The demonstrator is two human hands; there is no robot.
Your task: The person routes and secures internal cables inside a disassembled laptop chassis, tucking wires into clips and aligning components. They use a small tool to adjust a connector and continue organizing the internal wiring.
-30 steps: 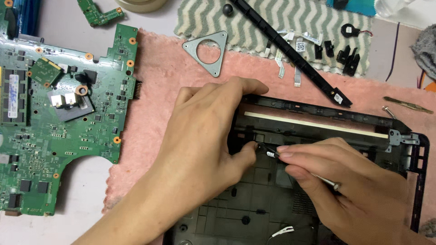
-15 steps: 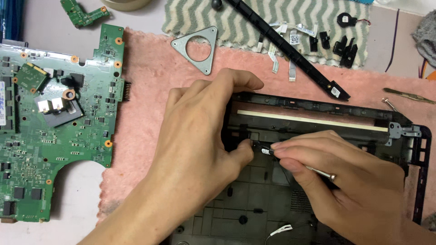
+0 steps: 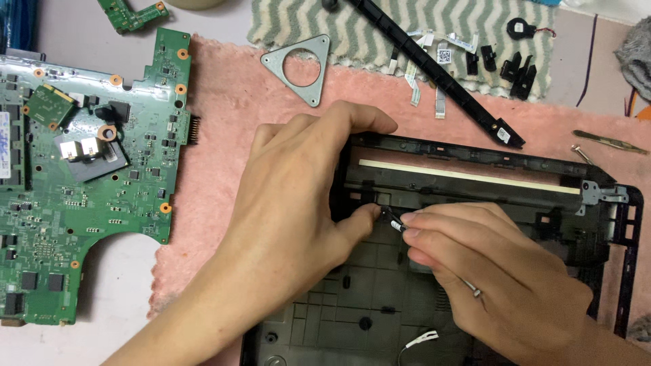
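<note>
A black plastic laptop base shell (image 3: 488, 176) lies on a pink towel (image 3: 224, 142). My left hand (image 3: 298, 196) grips the shell's upper left corner, fingers hooked over the rim, thumb pressed inside beside a small black cable with a white tag (image 3: 395, 220). My right hand (image 3: 488, 278), with a ring on one finger, pinches that cable's end between thumb and forefinger just right of the left thumb. A pale strip (image 3: 468, 176) runs along the shell's back edge, and a metal hinge bracket (image 3: 600, 195) sits at its right.
A green motherboard (image 3: 81, 176) lies at the left, a smaller green board (image 3: 132, 13) above it. A triangular metal bracket (image 3: 298, 68), a long black plastic bar (image 3: 434, 71), ribbon cables, small black parts and a coin cell (image 3: 521, 28) lie at the back. Tweezers (image 3: 610, 142) rest far right.
The view has shifted a little, moving everything slightly left in frame. Both hands stay at the shell's inner left corner, the right fingers still pinching the cable end.
</note>
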